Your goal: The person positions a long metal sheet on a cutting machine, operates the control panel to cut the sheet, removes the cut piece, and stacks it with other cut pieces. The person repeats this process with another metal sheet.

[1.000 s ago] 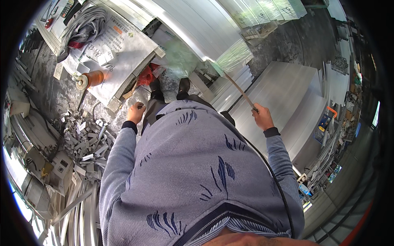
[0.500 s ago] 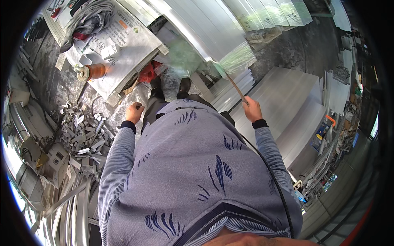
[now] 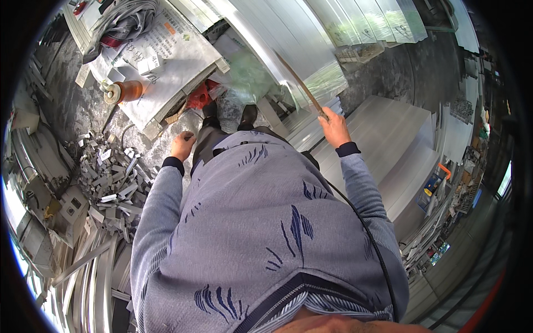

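My right hand [image 3: 335, 129] is closed around the near end of a thin brown stick [image 3: 300, 84]. The stick slants up and left over long silvery metal profiles [image 3: 272, 28]; whether its far end touches them I cannot tell. Low beside my left thigh hangs my left hand [image 3: 182, 145], its fingers curled in. A dark spot shows at its fingertips, too small to name. To its left, a low table [image 3: 186, 66] with a printed sheet bears an orange jar [image 3: 129, 91], a small white box [image 3: 149, 65] and a bundle of grey straps [image 3: 125, 25].
A heap of short metal offcuts [image 3: 114, 183] lies on the floor to my left, with long metal strips [image 3: 91, 277] nearer. Flat metal panels [image 3: 377, 139] are stacked at my right. A black cable [image 3: 361, 222] runs along my right side. Red plastic [image 3: 198, 97] lies by my feet.
My right hand has moved slightly up and left, and the stick now reaches farther over the metal profiles. My left hand has risen a little, still curled.
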The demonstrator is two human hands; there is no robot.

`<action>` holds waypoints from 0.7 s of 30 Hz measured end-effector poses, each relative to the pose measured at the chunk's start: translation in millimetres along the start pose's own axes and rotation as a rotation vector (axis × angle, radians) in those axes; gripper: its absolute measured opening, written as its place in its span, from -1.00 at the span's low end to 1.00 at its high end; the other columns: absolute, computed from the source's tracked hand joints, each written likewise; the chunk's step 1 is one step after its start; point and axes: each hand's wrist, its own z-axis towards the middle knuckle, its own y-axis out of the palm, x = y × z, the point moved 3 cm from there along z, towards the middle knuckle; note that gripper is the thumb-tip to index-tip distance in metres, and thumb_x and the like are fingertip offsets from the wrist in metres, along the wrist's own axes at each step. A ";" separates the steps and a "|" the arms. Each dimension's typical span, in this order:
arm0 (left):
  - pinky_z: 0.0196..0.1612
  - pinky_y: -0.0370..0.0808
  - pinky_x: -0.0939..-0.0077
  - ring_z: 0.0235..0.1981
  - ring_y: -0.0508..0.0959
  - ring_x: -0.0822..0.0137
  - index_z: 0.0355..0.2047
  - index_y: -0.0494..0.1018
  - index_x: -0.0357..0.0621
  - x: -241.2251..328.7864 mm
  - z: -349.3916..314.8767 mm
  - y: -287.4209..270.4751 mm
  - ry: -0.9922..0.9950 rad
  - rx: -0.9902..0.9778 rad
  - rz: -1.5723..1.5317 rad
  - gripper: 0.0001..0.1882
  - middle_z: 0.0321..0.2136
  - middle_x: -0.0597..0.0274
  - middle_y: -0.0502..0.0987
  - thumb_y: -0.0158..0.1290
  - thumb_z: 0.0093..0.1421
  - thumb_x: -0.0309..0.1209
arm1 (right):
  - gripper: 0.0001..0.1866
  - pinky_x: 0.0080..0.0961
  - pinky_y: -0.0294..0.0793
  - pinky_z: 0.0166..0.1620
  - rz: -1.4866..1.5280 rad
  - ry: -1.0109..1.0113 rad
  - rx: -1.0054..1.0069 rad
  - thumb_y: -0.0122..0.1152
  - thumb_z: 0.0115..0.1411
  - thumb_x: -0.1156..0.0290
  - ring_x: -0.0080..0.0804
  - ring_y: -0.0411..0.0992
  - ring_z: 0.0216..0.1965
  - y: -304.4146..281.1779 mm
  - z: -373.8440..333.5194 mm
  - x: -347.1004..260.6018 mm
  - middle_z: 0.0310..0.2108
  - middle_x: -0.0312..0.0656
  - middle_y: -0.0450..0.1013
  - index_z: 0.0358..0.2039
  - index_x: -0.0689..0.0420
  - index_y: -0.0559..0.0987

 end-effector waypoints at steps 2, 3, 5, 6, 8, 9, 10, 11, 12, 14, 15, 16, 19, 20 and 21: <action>0.08 0.62 0.28 -0.05 0.75 0.08 -0.03 0.69 -0.22 6.0 -1.0 2.4 0.004 -0.012 -0.037 -0.59 -0.13 -0.06 0.75 0.28 0.24 -0.18 | -0.82 -0.03 0.53 -0.23 0.109 -0.038 0.111 0.23 0.37 0.40 0.19 0.60 -0.29 -26.8 10.3 -17.6 -0.42 0.09 0.60 -0.11 0.20 0.51; 0.07 0.62 0.28 -0.06 0.75 0.08 -0.03 0.69 -0.23 8.3 -0.6 2.7 0.029 0.013 -0.039 -0.59 -0.13 -0.06 0.75 0.28 0.24 -0.18 | -0.83 -0.08 0.54 -0.24 0.182 -0.064 0.154 0.23 0.38 0.39 0.12 0.62 -0.30 -48.8 7.0 -20.0 -0.43 0.04 0.62 -0.12 0.20 0.51; 0.07 0.62 0.27 -0.07 0.75 0.08 -0.04 0.69 -0.22 7.5 2.8 5.3 0.019 0.021 -0.056 -0.59 -0.14 -0.06 0.75 0.28 0.24 -0.17 | -0.81 -0.09 0.55 -0.23 0.064 0.120 0.120 0.23 0.37 0.39 0.11 0.61 -0.32 -89.1 -1.7 -8.7 -0.42 0.05 0.61 -0.10 0.21 0.54; 0.07 0.62 0.27 -0.07 0.75 0.08 -0.04 0.69 -0.22 3.8 4.0 6.5 0.002 0.020 -0.067 -0.58 -0.15 -0.06 0.75 0.27 0.24 -0.17 | -0.80 -0.09 0.55 -0.22 0.067 0.171 0.087 0.23 0.37 0.39 0.11 0.61 -0.32 -102.7 -6.4 -1.1 -0.42 0.07 0.60 -0.08 0.22 0.56; 0.07 0.62 0.26 -0.08 0.75 0.08 -0.04 0.70 -0.22 -10.7 0.0 11.1 -0.044 0.029 -0.100 -0.58 -0.15 -0.06 0.75 0.27 0.24 -0.16 | -0.76 -0.11 0.55 -0.21 -0.055 0.142 0.086 0.24 0.36 0.38 0.10 0.60 -0.32 -109.2 -23.6 14.1 -0.40 0.09 0.60 -0.03 0.22 0.57; 0.07 0.62 0.26 -0.08 0.75 0.08 -0.04 0.70 -0.21 -19.3 -1.5 13.3 -0.064 0.034 -0.115 -0.58 -0.16 -0.06 0.75 0.27 0.24 -0.15 | -0.73 -0.12 0.55 -0.21 -0.116 0.120 0.088 0.24 0.35 0.38 0.09 0.60 -0.32 -106.8 -32.9 23.5 -0.40 0.09 0.60 0.00 0.22 0.58; 0.06 0.62 0.26 -0.08 0.75 0.08 -0.04 0.70 -0.21 -28.7 -2.4 15.9 -0.107 0.025 -0.139 -0.57 -0.16 -0.06 0.75 0.27 0.23 -0.15 | -0.63 -0.15 0.55 -0.20 -0.113 0.135 0.060 0.26 0.34 0.37 0.03 0.60 -0.34 -98.9 -43.8 34.3 -0.37 0.09 0.61 0.12 0.18 0.58; 0.06 0.63 0.25 -0.08 0.75 0.08 -0.04 0.70 -0.21 -37.4 -4.0 17.7 -0.110 0.033 -0.124 -0.57 -0.16 -0.07 0.75 0.27 0.23 -0.14 | -0.60 -0.20 0.55 -0.20 -0.027 0.092 0.108 0.28 0.32 0.37 -0.07 0.59 -0.35 -85.8 -56.2 42.4 -0.36 0.05 0.62 0.15 0.16 0.58; 0.06 0.63 0.25 -0.09 0.75 0.07 -0.05 0.70 -0.20 -45.1 -5.8 19.1 -0.087 0.049 -0.133 -0.57 -0.17 -0.08 0.75 0.28 0.23 -0.14 | -0.57 -0.24 0.55 -0.21 0.058 0.075 0.156 0.29 0.31 0.36 -0.17 0.58 -0.36 -70.6 -69.2 50.9 -0.35 0.01 0.62 0.17 0.14 0.58; 0.03 0.64 0.26 -0.11 0.76 0.08 -0.06 0.70 -0.20 -59.2 -7.2 22.7 -0.173 0.029 -0.104 -0.58 -0.18 -0.08 0.75 0.28 0.23 -0.14 | -0.54 -0.31 0.53 -0.21 0.135 0.191 0.105 0.31 0.30 0.37 -0.32 0.53 -0.37 -43.5 -92.7 71.5 -0.37 -0.09 0.59 0.20 0.14 0.58; -0.04 0.66 0.29 -0.19 0.77 0.13 -0.07 0.71 -0.20 -62.6 -9.4 23.3 -0.161 0.020 -0.161 -0.58 -0.21 -0.04 0.76 0.27 0.23 -0.14 | -0.52 -0.35 0.53 -0.22 0.183 0.287 0.080 0.32 0.29 0.38 -0.40 0.50 -0.37 -30.4 -101.2 81.8 -0.38 -0.13 0.58 0.22 0.14 0.57; -0.11 0.66 0.31 -0.28 0.77 0.19 -0.08 0.70 -0.21 -64.4 -10.4 23.1 -0.164 0.001 -0.109 -0.58 -0.23 -0.01 0.76 0.27 0.23 -0.13 | -0.52 -0.38 0.52 -0.22 0.209 0.270 0.117 0.32 0.28 0.38 -0.44 0.48 -0.38 -19.2 -107.1 87.1 -0.39 -0.17 0.55 0.21 0.15 0.58; -0.14 0.66 0.33 -0.35 0.76 0.24 -0.08 0.70 -0.21 -55.6 -8.8 16.9 -0.092 -0.012 -0.005 -0.59 -0.25 0.00 0.77 0.26 0.24 -0.13 | -0.54 -0.44 0.50 -0.23 0.301 0.358 0.206 0.33 0.25 0.40 -0.56 0.39 -0.40 8.0 -109.5 98.7 -0.45 -0.31 0.46 0.16 0.20 0.60; -0.15 0.66 0.34 -0.35 0.75 0.24 -0.08 0.70 -0.21 -48.5 -4.9 14.3 -0.078 -0.023 -0.020 -0.58 -0.25 0.00 0.77 0.26 0.24 -0.13 | -0.55 -0.43 0.50 -0.23 0.319 0.307 0.232 0.32 0.25 0.40 -0.54 0.40 -0.40 13.4 -103.4 98.6 -0.45 -0.29 0.46 0.15 0.21 0.60; -0.15 0.66 0.34 -0.36 0.75 0.24 -0.07 0.70 -0.21 -41.3 -1.4 10.7 -0.086 -0.029 -0.038 -0.58 -0.25 0.00 0.77 0.26 0.24 -0.13 | -0.56 -0.42 0.50 -0.23 0.328 0.329 0.234 0.32 0.24 0.41 -0.52 0.40 -0.41 19.2 -95.1 99.7 -0.45 -0.28 0.47 0.14 0.22 0.60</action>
